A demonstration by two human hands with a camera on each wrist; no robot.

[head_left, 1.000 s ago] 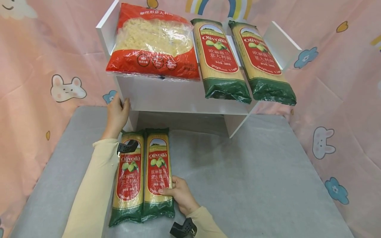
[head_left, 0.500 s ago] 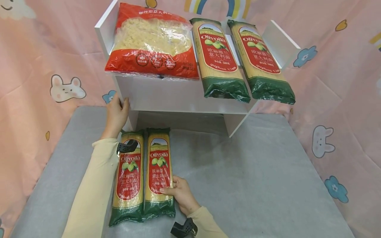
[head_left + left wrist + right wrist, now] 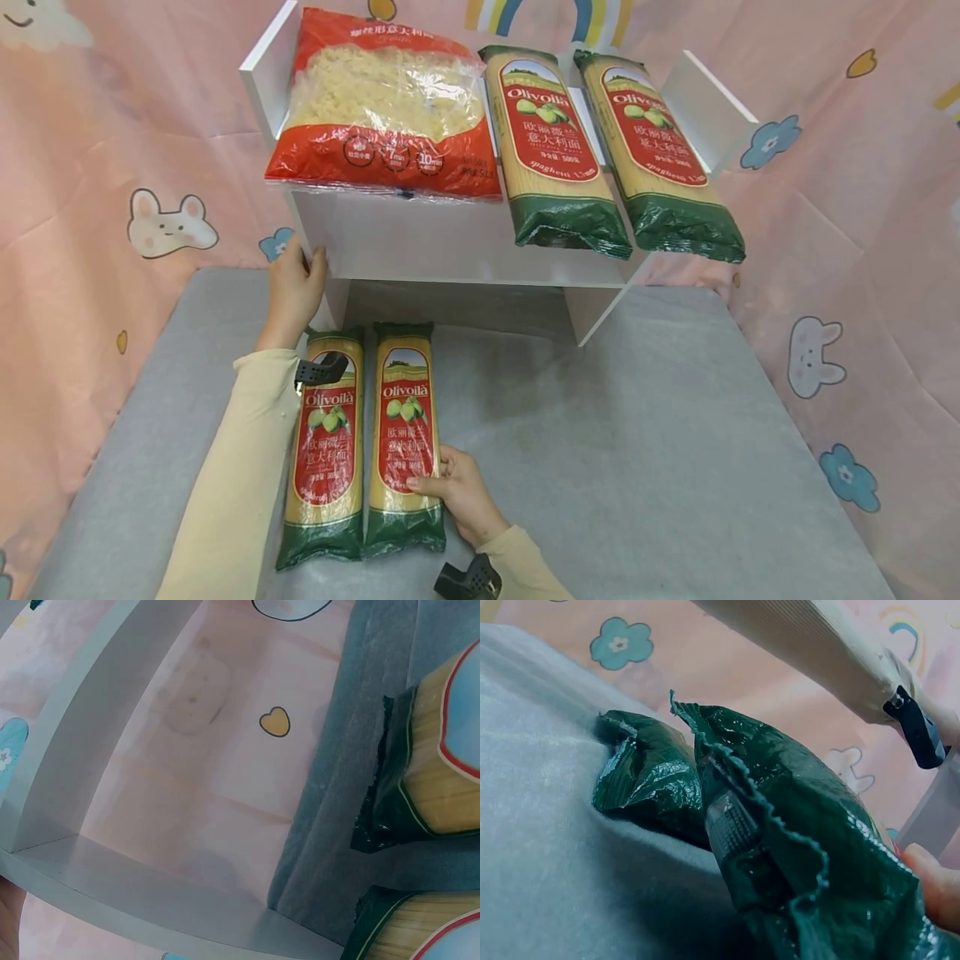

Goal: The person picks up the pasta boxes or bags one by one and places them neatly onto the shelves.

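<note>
My right hand (image 3: 468, 498) holds the right-hand spaghetti pack (image 3: 405, 417) by its lower right edge, thumb on the red label. Beside it lies another spaghetti pack (image 3: 324, 450), partly covered by my left wrist; a narrow gap separates the two. In the right wrist view the held pack's green end (image 3: 802, 825) fills the middle, with the other pack's end (image 3: 649, 776) behind. My left hand (image 3: 295, 292) grips the left side panel of the white shelf (image 3: 450, 242); its fingertips are hidden behind the panel.
On the shelf top lie a red bag of spiral pasta (image 3: 390, 108) and two more spaghetti packs, one in the middle (image 3: 555, 150) and one at the right (image 3: 660, 154), overhanging the front edge. Grey cloth (image 3: 637, 458) covers the table. A pink printed curtain (image 3: 847, 208) hangs behind.
The right hand has moved the held spaghetti pack slightly to the right, widening the gap to the other pack. The left hand stays on the shelf panel.
</note>
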